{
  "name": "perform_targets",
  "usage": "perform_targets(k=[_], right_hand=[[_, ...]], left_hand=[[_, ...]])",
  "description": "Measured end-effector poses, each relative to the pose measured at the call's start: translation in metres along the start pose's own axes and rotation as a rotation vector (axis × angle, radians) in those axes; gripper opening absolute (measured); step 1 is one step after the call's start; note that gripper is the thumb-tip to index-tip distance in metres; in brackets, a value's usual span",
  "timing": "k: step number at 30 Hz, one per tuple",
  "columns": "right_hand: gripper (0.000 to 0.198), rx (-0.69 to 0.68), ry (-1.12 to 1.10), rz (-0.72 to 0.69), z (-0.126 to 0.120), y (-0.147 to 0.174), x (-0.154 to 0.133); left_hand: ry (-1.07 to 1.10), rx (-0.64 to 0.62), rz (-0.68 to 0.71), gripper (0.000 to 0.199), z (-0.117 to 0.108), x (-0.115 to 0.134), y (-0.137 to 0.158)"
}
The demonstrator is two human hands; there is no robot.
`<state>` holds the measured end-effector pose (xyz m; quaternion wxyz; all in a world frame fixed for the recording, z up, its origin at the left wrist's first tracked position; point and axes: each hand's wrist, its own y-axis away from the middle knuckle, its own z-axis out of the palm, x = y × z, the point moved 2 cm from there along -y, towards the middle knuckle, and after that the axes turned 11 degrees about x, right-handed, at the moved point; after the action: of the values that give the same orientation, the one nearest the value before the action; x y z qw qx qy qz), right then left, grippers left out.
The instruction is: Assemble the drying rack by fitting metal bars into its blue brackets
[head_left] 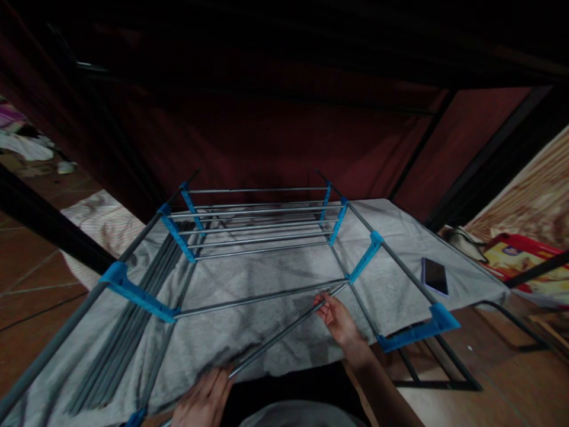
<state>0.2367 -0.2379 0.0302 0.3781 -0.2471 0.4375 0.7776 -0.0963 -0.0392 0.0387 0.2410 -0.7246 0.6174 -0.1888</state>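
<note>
Metal tube (pixel 276 340) is pinched thumb-and-fingers by the right hand (pixel 335 317) up top, left hand (pixel 205 396) basically wrapped over the lower part.

Fingers (pixel 328 303) on metal rod (pixel 272 343), blue-bracketed rack (pixel 262 297), phone (pixel 435 276)

- Dim overall; the twelve o'clock edge sinks almost to black, and the light's direction cannot be told.
- The dark red, sheet-like backdrop (pixel 267 136) is murky.
- Brightest stretch: the worktop draped in grey cloth (pixel 262 273), with soft-edged shadows near the bare left hand (pixel 204 397) towards six o'clock.
- Thin highlights line the slim, silvery metal rod (pixel 284 334).
- Wide-angle stretching swells the round grey tube (pixel 53 347) towards eight o'clock.
- Between nine and ten o'clock, the crumpled white cloth (pixel 26 145) looks smeared.
</note>
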Motion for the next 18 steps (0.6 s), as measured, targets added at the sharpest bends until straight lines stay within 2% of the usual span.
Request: perform_targets(k=[4, 8, 13, 18], right_hand=[[0.025, -0.022, -0.014, -0.015, 0.004, 0.006, -0.012], [0.021, -0.058, -0.076, -0.048, 0.022, 0.013, -0.04], [0.02, -0.097, -0.115, -0.117, 0.047, 0.023, -0.079], [0.021, -0.079, -0.146, -0.207, 0.06, 0.027, -0.106]], left_hand=[[0.021, 0.016, 0.051, 0.041, 0.011, 0.016, -0.032], [0.015, 0.058, 0.061, 0.041, 0.017, 0.017, -0.049], [0.075, 0.084, 0.003, 0.04, 0.014, 0.018, -0.065], [0.086, 0.135, -0.099, 0.039, 0.01, 0.02, -0.081]])
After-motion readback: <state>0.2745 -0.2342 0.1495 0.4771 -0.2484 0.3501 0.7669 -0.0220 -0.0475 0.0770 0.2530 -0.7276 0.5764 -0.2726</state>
